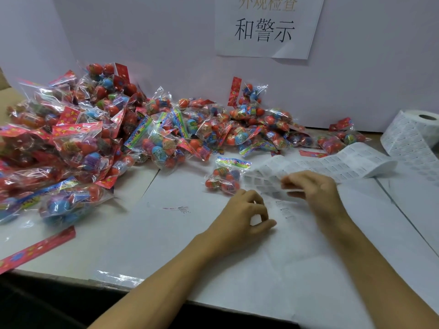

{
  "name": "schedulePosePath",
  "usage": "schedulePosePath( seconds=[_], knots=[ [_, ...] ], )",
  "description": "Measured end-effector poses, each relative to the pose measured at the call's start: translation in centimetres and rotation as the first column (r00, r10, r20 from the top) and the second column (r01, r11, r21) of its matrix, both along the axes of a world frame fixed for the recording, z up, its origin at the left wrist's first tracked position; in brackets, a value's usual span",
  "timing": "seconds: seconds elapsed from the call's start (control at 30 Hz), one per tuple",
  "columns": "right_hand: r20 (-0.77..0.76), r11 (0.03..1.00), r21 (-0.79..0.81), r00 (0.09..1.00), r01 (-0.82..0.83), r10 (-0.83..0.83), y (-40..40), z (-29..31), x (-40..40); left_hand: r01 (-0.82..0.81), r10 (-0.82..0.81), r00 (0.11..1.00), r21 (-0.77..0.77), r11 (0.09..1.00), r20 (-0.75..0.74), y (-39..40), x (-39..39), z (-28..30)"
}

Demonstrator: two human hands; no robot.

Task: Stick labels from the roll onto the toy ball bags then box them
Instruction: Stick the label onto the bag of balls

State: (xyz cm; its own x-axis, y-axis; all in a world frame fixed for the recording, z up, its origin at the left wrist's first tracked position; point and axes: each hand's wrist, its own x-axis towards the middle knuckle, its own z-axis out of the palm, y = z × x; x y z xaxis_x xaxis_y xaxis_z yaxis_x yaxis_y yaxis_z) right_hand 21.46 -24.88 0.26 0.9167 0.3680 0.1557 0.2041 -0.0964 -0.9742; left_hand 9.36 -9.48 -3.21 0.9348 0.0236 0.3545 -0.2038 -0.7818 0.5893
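Left hand point(247, 211): rests on the desk point(166, 233) in front of the lone bag, fingers curled with thumb and forefinger tips nearly meeting; whether a label sits in that grip I cannot tell.
Right hand point(313, 188): raised just over the label strip point(332, 165), fingers bent and pinching its near end; blurred.
Label roll point(413, 134): stands at the far right of the desk, its strip unrolled leftward to the right hand.
Lone bag point(225, 176): lies flat on the desk between the pile and the strip, just beyond the left hand, apart from it.
Bag pile point(95, 129): heaped across the left and back of the desk, against the white board point(166, 43).
Paper sign point(266, 27): stuck on the board, printed characters.
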Motion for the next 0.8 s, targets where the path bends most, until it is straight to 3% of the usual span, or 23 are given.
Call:
schedulePosePath(
  seconds=[0.1, 0.2, 0.43, 0.6, 0.7, 0.8],
  knots=[
    [0.108, 0.881, -0.445, 0.967, -0.159, 0.230, 0.3, -1.0, -0.4, -0.126, 0.127, 0.992, -0.064, 0.990, 0.011, 0.5, -0.2, 0.1],
    [0.174, 0.765, -0.622, 0.923, -0.166, 0.342, 0.4, -1.4, -0.9, -0.313, 0.314, 0.949, 0.086, 0.946, 0.006, 0.8, -0.2, 0.0],
    [0.224, 0.869, -0.484, 0.946, -0.100, 0.234, 0.3, -0.9, -1.3, -0.381, 0.382, 0.921, 0.018, 0.924, -0.082, 1.2, 0.0, -0.5],
    [0.210, 0.917, -0.389, 0.960, -0.092, 0.186, 0.2, -0.9, -0.9, -0.262, 0.254, 0.961, -0.059, 0.963, -0.112, 1.7, 0.1, -0.5],
    [0.257, 0.937, -0.343, 0.953, -0.063, 0.158, 0.1, -0.8, -1.0, -0.171, 0.152, 0.985, -0.311, 0.935, -0.086, 1.9, -0.1, -0.2],
    [0.320, 0.951, -0.296, 0.928, -0.093, 0.190, 0.2, -0.5, -1.5, -0.137, 0.089, 0.990, -0.616, 0.776, -0.109, 2.1, 0.2, 0.2]
  ],
)
